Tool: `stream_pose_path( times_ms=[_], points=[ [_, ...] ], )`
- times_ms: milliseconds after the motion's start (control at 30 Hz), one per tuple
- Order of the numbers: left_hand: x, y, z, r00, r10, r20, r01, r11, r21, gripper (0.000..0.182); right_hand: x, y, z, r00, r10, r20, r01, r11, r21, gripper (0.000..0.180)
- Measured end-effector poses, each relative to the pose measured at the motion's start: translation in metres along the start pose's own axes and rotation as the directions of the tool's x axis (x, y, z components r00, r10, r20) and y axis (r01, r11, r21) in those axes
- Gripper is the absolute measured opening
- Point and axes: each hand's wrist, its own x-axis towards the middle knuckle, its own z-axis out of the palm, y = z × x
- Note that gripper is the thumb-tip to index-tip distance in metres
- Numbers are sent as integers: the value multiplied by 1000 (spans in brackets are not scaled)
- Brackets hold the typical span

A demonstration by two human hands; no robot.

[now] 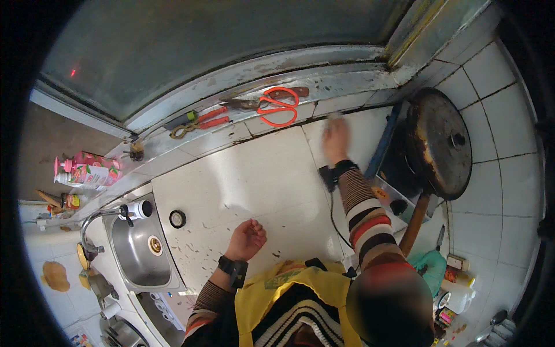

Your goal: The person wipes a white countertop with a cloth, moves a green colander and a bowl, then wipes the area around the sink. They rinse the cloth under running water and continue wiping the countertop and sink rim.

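Note:
My left hand (pixel 247 240) hovers palm-up over the near part of the white countertop (pixel 260 182), its fingers curled in and nothing visible in them. Small dark scraps (pixel 277 253) lie scattered around and below it. Reaching to the far side of the counter, my right hand (pixel 336 136) is blurred by motion near the tiled ledge. Something pale shows at its fingertips; whether it is held is unclear. Left of that hand, on the sill, lie scissors with orange handles (pixel 279 106), a knife with a brown handle (pixel 299 92) and red-handled pliers (pixel 212 118).
At right, a lidded black pan (pixel 442 143) with a wooden handle (pixel 415 225) sits on a gas stove (pixel 392 195). A steel sink (pixel 141 256) with a faucet (pixel 93 217) is at left, a round drain stopper (pixel 177 219) beside it. Pink pump bottles (pixel 93 171) stand on the sill.

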Motion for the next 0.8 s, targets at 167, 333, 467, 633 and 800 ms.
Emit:
stream_pose_path(
  times_ms=[167,333,467,633,800],
  points=[
    [2,0,4,998,21,53,-23,999,31,18,-76,-126,-2,882,-442,162,355,851,386,34],
    [-16,2,-1,995,83,53,-87,993,83,16,-141,-172,-25,718,-607,340,150,612,776,33],
    [-32,3,-16,990,122,76,-127,990,58,16,-138,-129,-65,902,-256,347,-195,476,858,34],
    [-38,-10,-27,985,123,123,-136,985,109,16,-109,-33,-124,988,24,152,-69,952,298,30],
    [-33,-26,-23,985,50,165,-70,990,119,15,-162,-48,-110,977,-50,205,47,999,21,38]
  ],
)
